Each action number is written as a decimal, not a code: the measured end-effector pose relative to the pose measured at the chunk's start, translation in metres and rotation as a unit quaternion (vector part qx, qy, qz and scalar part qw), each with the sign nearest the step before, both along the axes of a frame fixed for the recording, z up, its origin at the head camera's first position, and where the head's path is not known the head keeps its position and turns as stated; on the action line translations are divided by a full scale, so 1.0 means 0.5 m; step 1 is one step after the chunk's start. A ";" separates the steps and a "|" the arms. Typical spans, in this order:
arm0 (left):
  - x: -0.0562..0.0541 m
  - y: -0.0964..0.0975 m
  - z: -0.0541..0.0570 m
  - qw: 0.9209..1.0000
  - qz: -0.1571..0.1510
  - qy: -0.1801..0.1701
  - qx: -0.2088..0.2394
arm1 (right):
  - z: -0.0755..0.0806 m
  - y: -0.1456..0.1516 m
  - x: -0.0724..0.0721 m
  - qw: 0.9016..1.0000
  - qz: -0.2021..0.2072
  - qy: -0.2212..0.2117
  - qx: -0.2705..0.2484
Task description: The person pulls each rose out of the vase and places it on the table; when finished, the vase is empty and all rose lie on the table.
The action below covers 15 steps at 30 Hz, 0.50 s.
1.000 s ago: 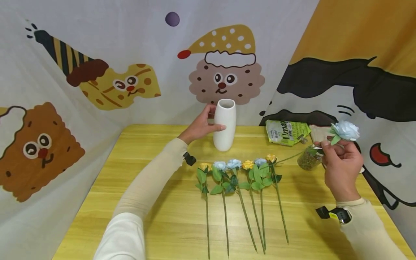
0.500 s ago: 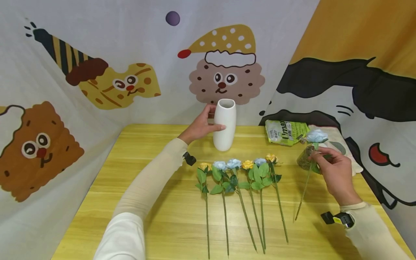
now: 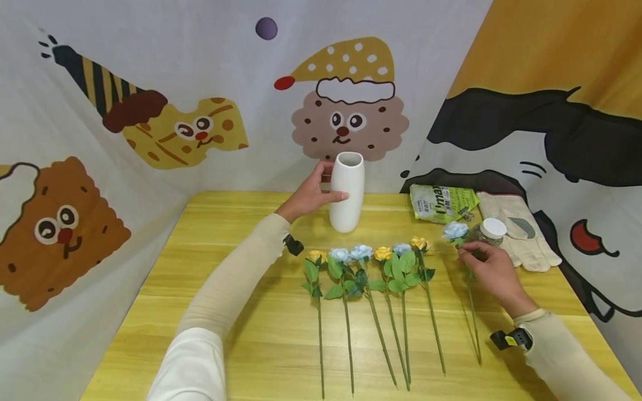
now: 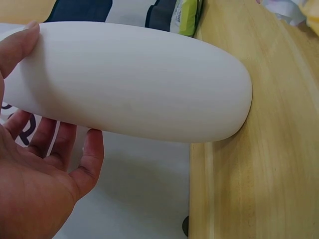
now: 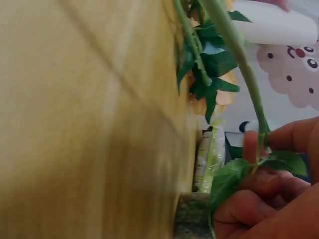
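My left hand grips a white vase that stands upright at the back of the table. In the left wrist view the thumb is on one side of the vase and the fingertips touch the other. My right hand pinches the stem of a blue artificial rose just below its bloom. The stem slants toward the person, low over the table. Left of it, several blue and yellow roses lie in a row, stems toward the person.
A glass jar with a white lid stands beyond the right hand. Behind it lie white gloves and a green bag. A printed cloth hangs behind the wooden table.
My right hand has lowered the blue rose and brought it left toward the row, its stem swinging round to point at the person. The left hand and vase have stayed still.
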<state>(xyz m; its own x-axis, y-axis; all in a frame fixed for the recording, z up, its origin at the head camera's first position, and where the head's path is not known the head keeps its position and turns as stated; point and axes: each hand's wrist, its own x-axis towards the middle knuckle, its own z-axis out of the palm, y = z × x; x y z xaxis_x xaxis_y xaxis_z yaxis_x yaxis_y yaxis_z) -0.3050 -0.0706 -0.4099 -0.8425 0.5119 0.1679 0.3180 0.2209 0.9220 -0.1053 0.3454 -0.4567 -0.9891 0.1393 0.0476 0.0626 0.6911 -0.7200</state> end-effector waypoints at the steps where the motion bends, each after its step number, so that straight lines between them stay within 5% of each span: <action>1: 0.000 0.000 0.000 1.000 0.001 0.000 0.000 | -0.005 0.000 -0.001 1.000 0.007 -0.004 0.006; 15: 0.000 0.000 -0.003 1.000 0.000 0.001 0.002 | -0.053 -0.003 -0.006 0.995 0.063 -0.069 0.021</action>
